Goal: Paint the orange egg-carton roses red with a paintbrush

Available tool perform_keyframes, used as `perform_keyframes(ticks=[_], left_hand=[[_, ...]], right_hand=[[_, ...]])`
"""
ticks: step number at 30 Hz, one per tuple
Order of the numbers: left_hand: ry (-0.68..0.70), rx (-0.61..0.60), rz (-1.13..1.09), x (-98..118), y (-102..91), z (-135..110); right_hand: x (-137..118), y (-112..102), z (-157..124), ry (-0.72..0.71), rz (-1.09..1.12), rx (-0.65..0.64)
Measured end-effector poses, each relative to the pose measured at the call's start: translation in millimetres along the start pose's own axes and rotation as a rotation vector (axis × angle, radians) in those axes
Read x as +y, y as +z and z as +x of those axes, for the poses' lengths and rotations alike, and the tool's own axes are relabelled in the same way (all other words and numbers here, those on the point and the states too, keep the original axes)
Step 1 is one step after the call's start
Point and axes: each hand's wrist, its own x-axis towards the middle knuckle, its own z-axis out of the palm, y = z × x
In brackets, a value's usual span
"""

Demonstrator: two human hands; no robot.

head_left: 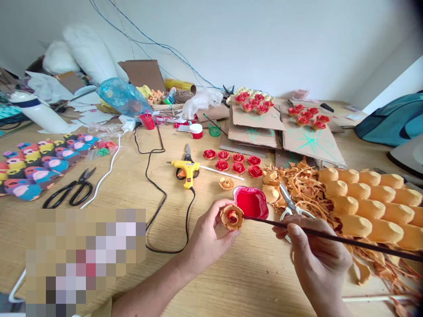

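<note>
Between the thumb and fingers of my left hand (211, 233) is an orange egg-carton flower (232, 217), its centre painted red and its outer petals bare. My right hand (317, 253) grips a long dark paintbrush (333, 237), whose tip meets the flower's right edge. Just behind the flower sits a dish of red paint (253, 203). One unpainted orange flower (226, 183) lies beyond my left hand, and several red painted flowers (238, 168) stand in two rows farther back. White-handled scissors (291, 202) lie behind my right hand, partly hidden by it.
A yellow glue gun (187, 171) rests on the table (165, 281) with its black cord trailing. Orange egg cartons (373, 207) and scraps (306, 187) fill the right. Cardboard sheets (307, 143) bear more red flowers. Black scissors (74, 187) and painted cartons (39, 165) lie left.
</note>
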Motion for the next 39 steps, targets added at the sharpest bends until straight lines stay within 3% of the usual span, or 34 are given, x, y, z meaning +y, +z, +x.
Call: perform_keyframes(ticks=[6, 17, 22, 27, 34, 39], left_hand=[[-0.027, -0.077, -0.020, 0.1, 2.2, -3.1], [0.038, -0.058, 0.083, -1.9, 3.9, -5.5], [0.032, -0.067, 0.104, 0.0, 2.9, -4.8], [0.014, -0.072, 0.113, 1.9, 2.3, -3.9], [0.015, -0.081, 0.106, -1.0, 2.6, -4.0], [0.015, -0.102, 0.100, 0.1, 1.5, -4.7]], right_hand=[[1.7, 2.3, -3.7, -0.021, 0.005, -0.047], [-0.7, 5.9, -4.4, -0.011, -0.042, -0.051], [2.1, 2.5, -6.9, -0.069, -0.098, -0.092], [-3.0, 2.8, -3.3, -0.148, -0.013, -0.141], [2.8, 1.5, -4.2, -0.134, -0.073, -0.083], [-0.1, 4.6, -2.7, -0.203, -0.110, -0.113]])
